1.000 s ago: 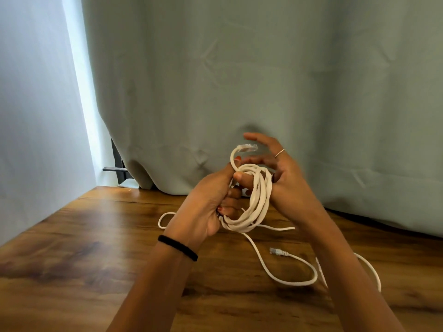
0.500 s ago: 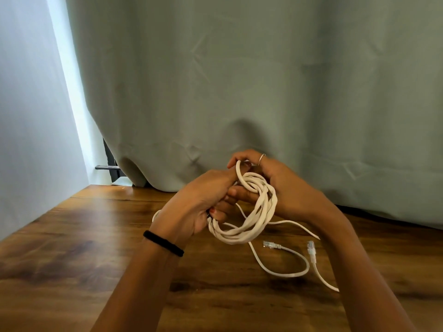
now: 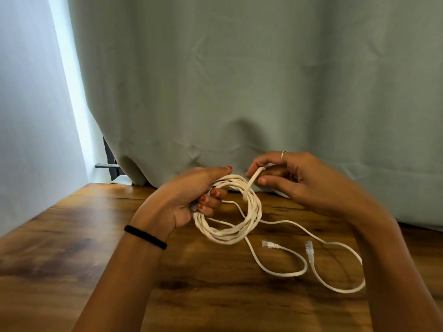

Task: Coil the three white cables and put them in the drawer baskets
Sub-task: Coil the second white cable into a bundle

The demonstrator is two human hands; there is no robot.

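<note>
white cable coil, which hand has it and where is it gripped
The left hand grips the white cable coil at its left side. The right hand pinches the cable's free end above the coil.

your left hand (image 3: 182, 200) holds the coiled cable (image 3: 230, 212) above the table (image 3: 72, 248), with your right hand (image 3: 292, 180) just to its right, pinching a strand that rises from the coil. two loose cable ends (image 3: 271, 244) lie on the table in front of the coil and to its right, side by side, between your forearms. the curtain (image 3: 239, 80) hangs behind the table.
</note>
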